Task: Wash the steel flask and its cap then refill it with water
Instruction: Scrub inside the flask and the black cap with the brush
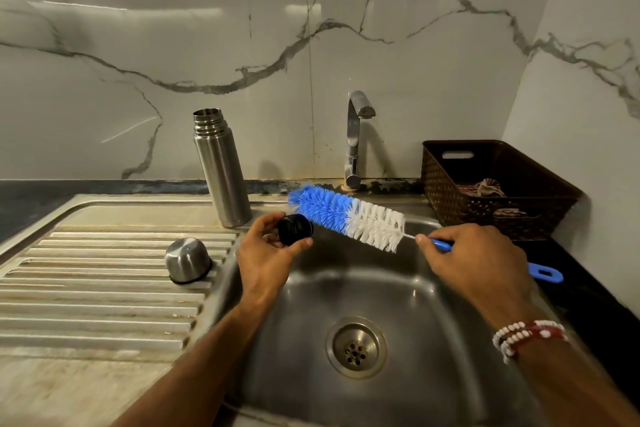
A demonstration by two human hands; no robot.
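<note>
The left grip [266,250] was curled round the black stopper [295,229], pinching it above the back left corner of the sink [433,322]. The right grip [474,253] was clamped on the blue handle of the bottle brush [346,215], whose blue bristle end lay right beside the stopper. The open steel flask [221,170] stood upright just beyond the left grip. Its steel cap [188,260] sat mouth-down on the drainboard [104,288], left of that grip.

Over the sink basin [433,340], the left hand [266,258] pinches a black stopper [295,228] while the right hand [479,260] grips a blue-handled bottle brush [349,215], bristles against the stopper. The open steel flask [221,170] stands upright behind the ribbed drainboard [97,291], where its steel cap [188,260] lies mouth down.
</note>
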